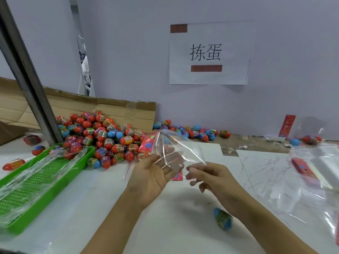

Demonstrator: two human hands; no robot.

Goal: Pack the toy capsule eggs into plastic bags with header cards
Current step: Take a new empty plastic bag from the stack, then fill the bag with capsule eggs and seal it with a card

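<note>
While only the head view is given, everything below is taken from it.

Plastic bag: a clear bag (172,151) is held up above the white surface (102,202), between the two hands, with its mouth turned toward them.
Left hand: the left hand (156,175) is seen palm up with straight fingers reaching into the bag's mouth; the film is spread over the fingers.
Right hand: the near edge of the bag is pinched by the thumb and curled fingers of the right hand (207,178).
Header card: a pink header card (146,143) is seen just behind the bag, partly covered by it.
Capsule eggs: a heap of red and blue capsule eggs (102,136) is piled at the far left of the surface, against a cardboard sheet (113,110).
Single egg: one blue egg (222,218) is lying under the right forearm.
Tray: a green tray (55,182) covered with film is set at the left.
</note>
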